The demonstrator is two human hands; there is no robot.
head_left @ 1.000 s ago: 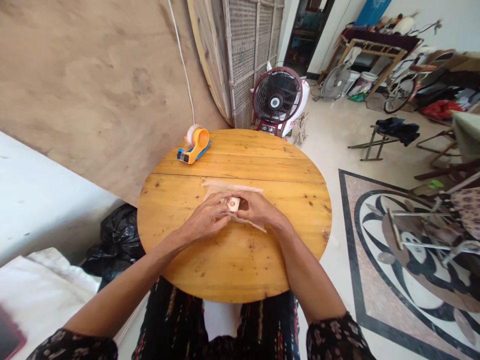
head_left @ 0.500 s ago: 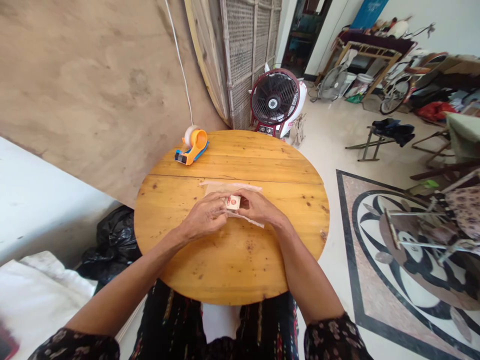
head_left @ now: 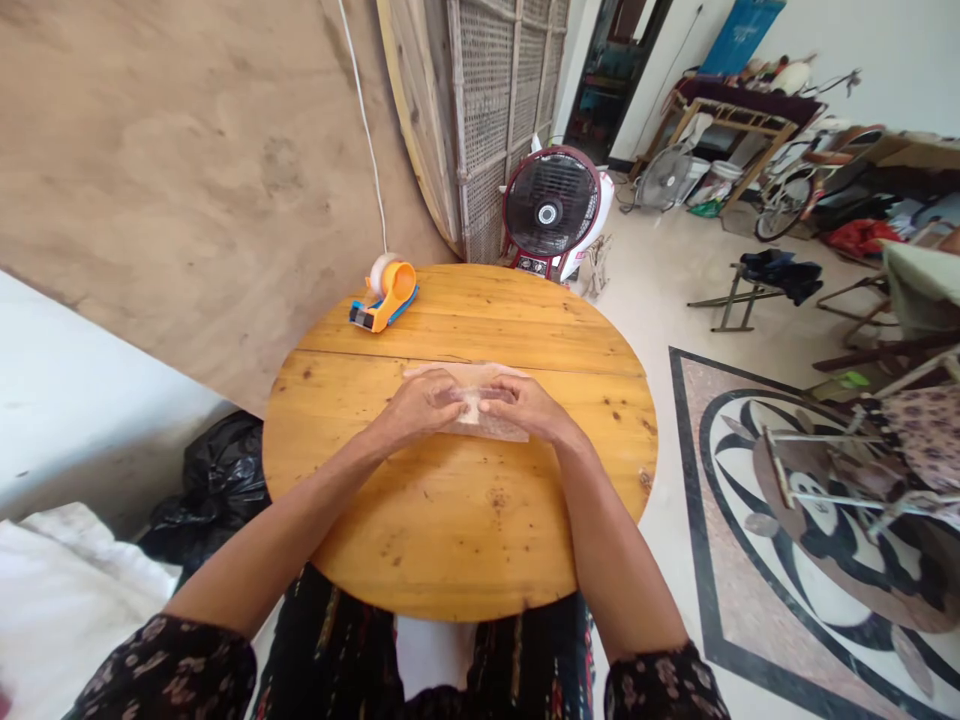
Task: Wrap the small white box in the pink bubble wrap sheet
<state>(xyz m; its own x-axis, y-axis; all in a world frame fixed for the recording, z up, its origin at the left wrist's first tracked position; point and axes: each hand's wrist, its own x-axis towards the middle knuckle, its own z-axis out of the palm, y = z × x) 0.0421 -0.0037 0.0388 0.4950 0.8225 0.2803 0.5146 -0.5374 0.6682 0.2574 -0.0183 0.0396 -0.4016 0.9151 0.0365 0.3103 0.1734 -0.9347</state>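
A sheet of clear, pinkish wrap, which looks like bubble wrap, lies near the middle of the round wooden table. Under a folded layer of it, a small pale box shows only faintly. From the left, my left hand grips the wrap with thumb and fingers beside the box. My right hand pinches the same fold from the other side. Both thumbs point inward, close to each other over the box. Part of the wrap is hidden behind my fingers.
An orange and blue tape dispenser stands at the table's back left edge. Beyond the table is a dark red fan. A black plastic bag sits on the left, and a folding stool stands on the floor at the right.
The near edge of the wrap has come up over the box, whose printed face showed plainly before and is now covered. My hands have shifted to hold the fold from both sides.
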